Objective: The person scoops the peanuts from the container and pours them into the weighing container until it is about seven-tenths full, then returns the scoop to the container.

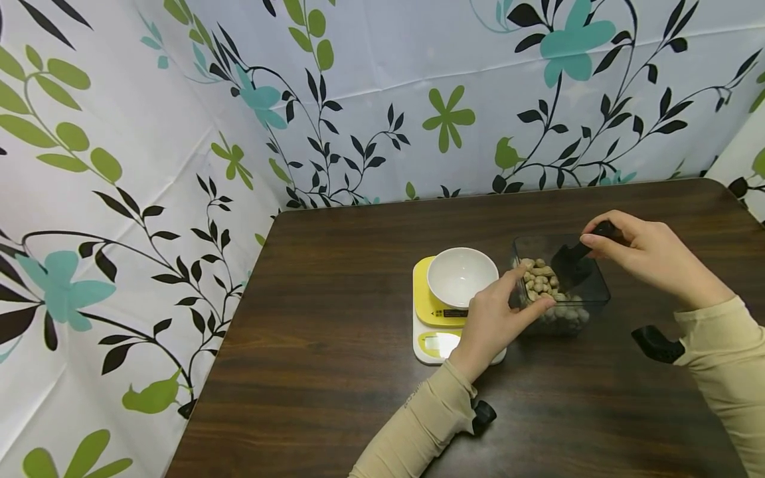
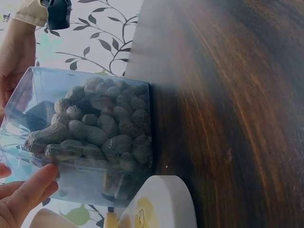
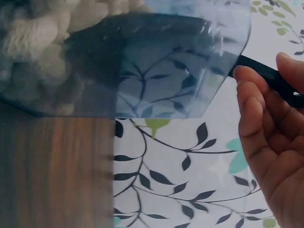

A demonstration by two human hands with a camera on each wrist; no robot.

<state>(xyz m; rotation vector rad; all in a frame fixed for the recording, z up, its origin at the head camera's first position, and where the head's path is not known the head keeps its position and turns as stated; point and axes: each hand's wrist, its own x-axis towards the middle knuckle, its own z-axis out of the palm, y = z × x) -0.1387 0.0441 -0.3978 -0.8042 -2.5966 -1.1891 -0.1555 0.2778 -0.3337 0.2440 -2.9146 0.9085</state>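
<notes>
A clear plastic container [image 1: 599, 287] of unshelled peanuts [image 1: 542, 282] stands on the table in the head view. At its near left corner my left hand [image 1: 491, 320] holds the rim, thumb along the front and fingers along the left side. Above the right part of the container, my right hand [image 1: 648, 255] grips the handle of a black scoop [image 1: 572, 262], whose blade is inside, against the peanuts. The right wrist view shows the scoop's handle [image 3: 261, 72] between thumb and fingers. Through the container wall, the peanuts partly hide the blade.
Left of the container, a white bowl [image 1: 462, 273] sits on a yellow and white kitchen scale [image 1: 425, 311], partly behind my left hand. The dark wooden table [image 1: 335, 318] extends leftward. A patterned cloth [image 1: 382, 99] hangs behind the table and at its left.
</notes>
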